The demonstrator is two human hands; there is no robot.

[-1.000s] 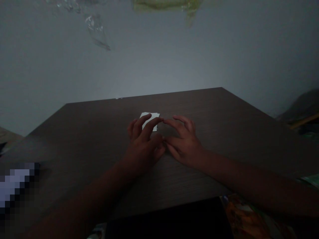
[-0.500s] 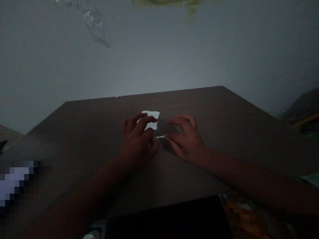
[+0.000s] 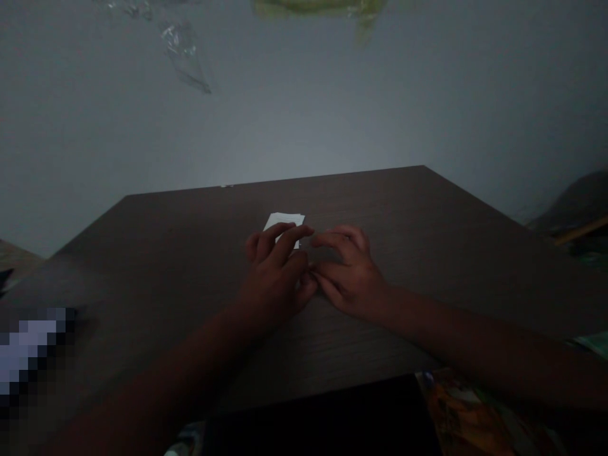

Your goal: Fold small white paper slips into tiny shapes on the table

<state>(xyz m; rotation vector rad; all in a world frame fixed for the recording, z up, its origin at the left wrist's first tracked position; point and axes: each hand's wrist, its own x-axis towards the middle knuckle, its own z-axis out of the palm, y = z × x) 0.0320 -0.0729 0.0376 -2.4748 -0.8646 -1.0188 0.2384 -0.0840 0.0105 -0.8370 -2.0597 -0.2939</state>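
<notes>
- White slip, one piece, thin: it is between the tips of the two hands, above the brown table [image 3: 166,266]. Half a second ago it showed at the right fingertips; now the fingers cover it nearly fully.
- At the far left, one flat object [image 3: 28,354] lies on the table, its surface hidden by large blurred squares.
- Next, one crumpled clear plastic piece [image 3: 183,47] is on the grey wall [image 3: 308,114]. I cannot tell whether it is a bag, nor what it contains.
- Left hand [image 3: 270,278], one of two: thumb and index finger are bent toward the right fingertips, other fingers are spread. Whether it grips the slip too, I cannot tell.
- Beyond this hand, one small group of white papers [image 3: 287,218] lies on the table, partly covered by fingers. The edges do not match exactly, so there seems more than one sheet; the exact number I cannot count.
- One yellowish thing [image 3: 323,6] is at the top of the wall.
- Right hand [image 3: 354,275], the second: its thumb and index finger are pinched together on the slip, while the upper fingers are curved above it.
- At lower right, one colourful orange surface [image 3: 458,415] is below the table edge, too dark to identify.
</notes>
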